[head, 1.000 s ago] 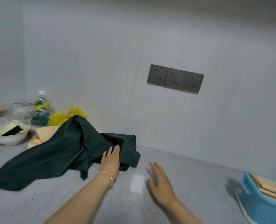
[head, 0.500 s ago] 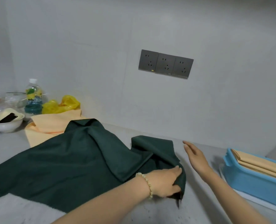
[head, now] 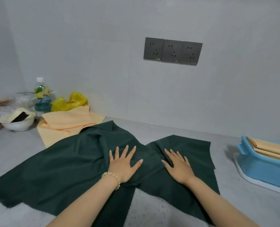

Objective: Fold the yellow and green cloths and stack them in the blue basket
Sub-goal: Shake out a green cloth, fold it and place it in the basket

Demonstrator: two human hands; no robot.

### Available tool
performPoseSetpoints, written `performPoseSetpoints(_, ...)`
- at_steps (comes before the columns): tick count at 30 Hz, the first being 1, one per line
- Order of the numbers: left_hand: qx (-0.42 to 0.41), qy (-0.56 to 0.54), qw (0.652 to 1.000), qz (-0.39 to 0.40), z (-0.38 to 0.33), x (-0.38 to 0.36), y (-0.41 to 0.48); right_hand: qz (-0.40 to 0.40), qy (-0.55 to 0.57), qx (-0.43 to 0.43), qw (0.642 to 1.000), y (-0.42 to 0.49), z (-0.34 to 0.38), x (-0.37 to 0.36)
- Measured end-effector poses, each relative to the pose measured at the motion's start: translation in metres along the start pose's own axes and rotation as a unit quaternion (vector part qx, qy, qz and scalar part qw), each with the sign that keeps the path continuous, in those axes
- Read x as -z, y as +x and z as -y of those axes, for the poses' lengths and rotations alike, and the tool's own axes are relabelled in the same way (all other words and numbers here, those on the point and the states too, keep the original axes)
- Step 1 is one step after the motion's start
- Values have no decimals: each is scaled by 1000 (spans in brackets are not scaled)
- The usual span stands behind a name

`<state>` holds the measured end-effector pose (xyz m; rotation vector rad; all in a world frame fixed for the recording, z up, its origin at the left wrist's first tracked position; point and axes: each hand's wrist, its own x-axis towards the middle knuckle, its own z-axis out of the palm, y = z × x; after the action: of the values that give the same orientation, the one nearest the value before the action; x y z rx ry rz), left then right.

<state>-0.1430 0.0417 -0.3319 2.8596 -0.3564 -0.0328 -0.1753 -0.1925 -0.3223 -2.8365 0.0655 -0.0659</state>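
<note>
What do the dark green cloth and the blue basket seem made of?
Green cloth: seemingly thin woven fabric, matte; it creases softly and its edges fray. Blue basket: likely moulded plastic, smooth with slight sheen and a rigid stepped rim.

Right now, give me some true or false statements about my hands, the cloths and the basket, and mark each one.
1. The left hand and right hand lie flat, fingers spread, on the green cloth. True.
2. Folded yellow cloths sit in the blue basket. True.
3. The green cloth is neatly folded. False: it lies spread and rumpled on the counter.
4. The loose yellow cloth lies right of the green cloth. False: it lies behind it on the left, near the white bowl.
</note>
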Motion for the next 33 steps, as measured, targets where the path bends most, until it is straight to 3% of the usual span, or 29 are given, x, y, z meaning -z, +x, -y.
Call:
performPoseSetpoints(15, 56, -49, 996, -45, 85, 23, 81, 15, -40, 20, 999, 82, 52, -28)
performPoseSetpoints(24, 51, -78, 996, -7, 90, 30, 84, 12, -47, 45, 998, -27, -27, 0)
performPoseSetpoints(28, 73, -28, 996, 34, 91, 37, 78, 29, -60, 65, 996, -87, -61, 20)
performPoseSetpoints(31, 51, -12, 999, 5, 69, 40, 70, 55, -61, 94, 992, -122, -83, 34)
performPoseSetpoints(33, -12, -34, 999, -32, 36, 39, 59, 60, -32, 108, 992, -139, -96, 44)
